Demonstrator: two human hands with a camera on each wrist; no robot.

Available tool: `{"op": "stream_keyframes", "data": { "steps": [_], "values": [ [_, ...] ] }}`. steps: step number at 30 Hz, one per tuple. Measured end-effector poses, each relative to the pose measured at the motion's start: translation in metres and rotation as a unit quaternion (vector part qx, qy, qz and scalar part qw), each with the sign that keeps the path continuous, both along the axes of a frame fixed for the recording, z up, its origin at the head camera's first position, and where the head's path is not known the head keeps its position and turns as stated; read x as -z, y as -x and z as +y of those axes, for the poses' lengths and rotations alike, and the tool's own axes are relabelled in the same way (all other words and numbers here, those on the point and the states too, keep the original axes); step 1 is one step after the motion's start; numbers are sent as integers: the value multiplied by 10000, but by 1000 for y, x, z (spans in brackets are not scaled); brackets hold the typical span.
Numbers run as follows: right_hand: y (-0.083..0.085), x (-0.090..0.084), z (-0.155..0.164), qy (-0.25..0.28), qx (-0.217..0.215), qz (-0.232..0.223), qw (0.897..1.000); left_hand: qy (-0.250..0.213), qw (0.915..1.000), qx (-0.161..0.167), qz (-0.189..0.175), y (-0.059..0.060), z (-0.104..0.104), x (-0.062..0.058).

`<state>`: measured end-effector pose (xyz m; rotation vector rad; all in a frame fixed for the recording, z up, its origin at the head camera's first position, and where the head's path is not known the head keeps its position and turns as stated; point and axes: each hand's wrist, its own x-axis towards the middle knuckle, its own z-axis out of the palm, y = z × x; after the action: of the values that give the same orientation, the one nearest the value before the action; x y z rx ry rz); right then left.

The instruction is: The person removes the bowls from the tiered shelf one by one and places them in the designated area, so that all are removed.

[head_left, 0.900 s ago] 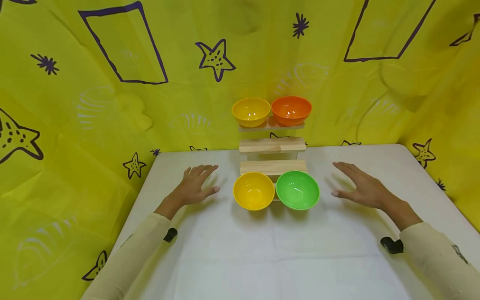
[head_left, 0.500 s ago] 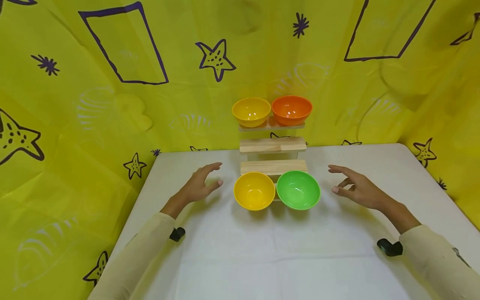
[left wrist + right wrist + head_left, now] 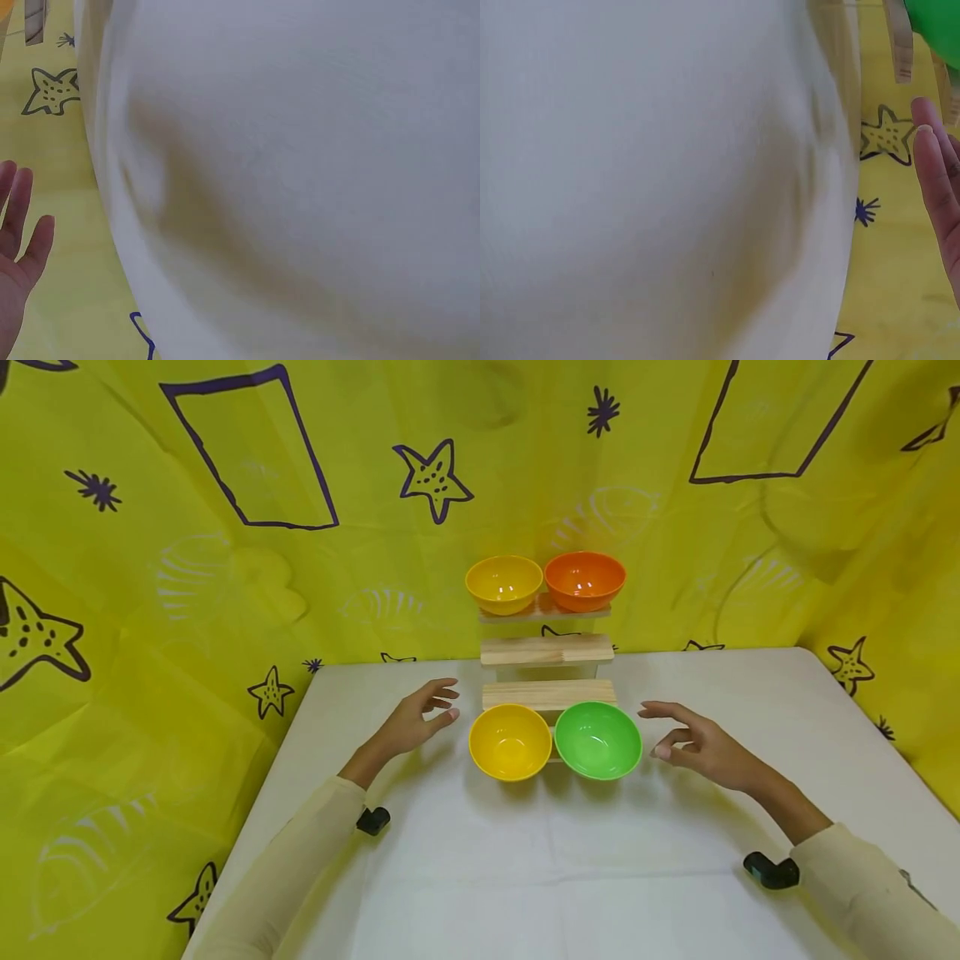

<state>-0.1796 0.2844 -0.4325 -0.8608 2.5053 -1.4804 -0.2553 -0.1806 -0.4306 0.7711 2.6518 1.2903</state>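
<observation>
On the lowest step of a stepped wooden rack [image 3: 547,695] sit a yellow bowl [image 3: 510,742] and a green bowl [image 3: 597,740], side by side. My left hand [image 3: 420,718] hovers just left of the yellow bowl with fingers loosely spread, holding nothing. Just right of the green bowl is my right hand [image 3: 693,739], also empty, with relaxed fingers. Neither hand touches a bowl. The wrist views show only fingers [image 3: 19,225] [image 3: 937,180] against the table and cloth, with an edge of the green bowl [image 3: 934,26].
A second yellow bowl [image 3: 503,583] and an orange bowl [image 3: 584,580] stand on the rack's top step; the middle step [image 3: 546,649] is bare. The white table [image 3: 562,868] stretches in front, with a yellow patterned cloth [image 3: 225,568] behind and around it.
Both hands have moved inward toward the two bowls on the lowest step, and their fingers have loosened from flat to slightly curved. The bowls have not moved.
</observation>
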Motion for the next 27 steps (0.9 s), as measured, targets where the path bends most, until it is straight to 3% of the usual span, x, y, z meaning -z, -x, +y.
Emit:
{"op": "stream_keyframes", "data": {
  "steps": [7, 16, 27],
  "values": [
    [-2, 2, -7, 483, -308, -116, 9983, -270, 9994, 181, -77, 6, 11, 0],
    [-7, 7, -18, 734, -261, -383, 9962, -292, 9988, 309, -251, 11, 25, -2],
    [-11, 9, -30, 693, -83, -332, 9970, -207, 9981, 416, -415, 14, 33, -1]
  ]
}}
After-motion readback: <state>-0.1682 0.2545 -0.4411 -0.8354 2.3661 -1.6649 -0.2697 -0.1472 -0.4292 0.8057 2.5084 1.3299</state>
